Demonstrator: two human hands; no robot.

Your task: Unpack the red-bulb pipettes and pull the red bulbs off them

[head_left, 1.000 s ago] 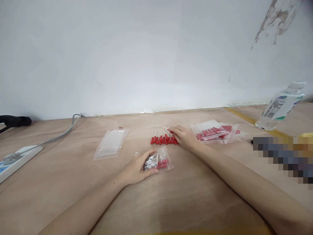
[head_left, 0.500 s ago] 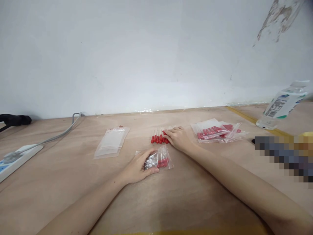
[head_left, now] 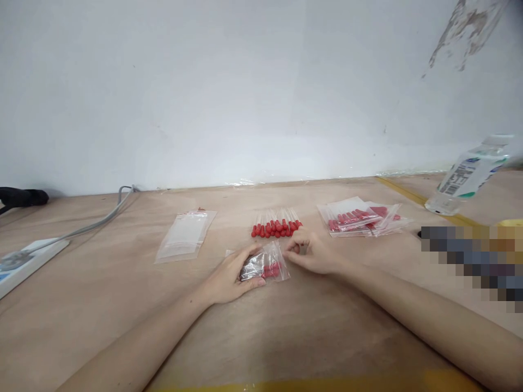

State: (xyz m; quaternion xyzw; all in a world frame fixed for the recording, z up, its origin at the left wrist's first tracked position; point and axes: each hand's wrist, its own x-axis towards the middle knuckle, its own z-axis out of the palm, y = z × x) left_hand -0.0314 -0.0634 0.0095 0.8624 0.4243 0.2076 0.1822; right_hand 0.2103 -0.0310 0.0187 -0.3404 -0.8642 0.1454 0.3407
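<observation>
My left hand [head_left: 229, 277] lies on the table with its fingers and thumb curved around a clear zip bag [head_left: 252, 268]. Several red-bulbed droppers show inside the bag's right part. At the bag's right edge is my right hand [head_left: 312, 251], fingers curled and the tips drawn together; what they pinch, if anything, I cannot make out. Just beyond the hands lies a row of loose droppers [head_left: 278, 227], thin clear stems pointing to the wall and red bulbs towards me.
Flat zip bags [head_left: 186, 237] lie to the left. Filled bags of red-bulbed droppers [head_left: 359, 218] are piled to the right. Farther right stands a plastic bottle [head_left: 469, 177]. A power strip [head_left: 36, 261] with a grey cable [head_left: 98, 222] is at far left. The wall [head_left: 245, 92] borders the table.
My right hand has drawn back from the loose droppers towards me, to the bag's right edge, and its fingers have curled in. My left hand stays on the bag.
</observation>
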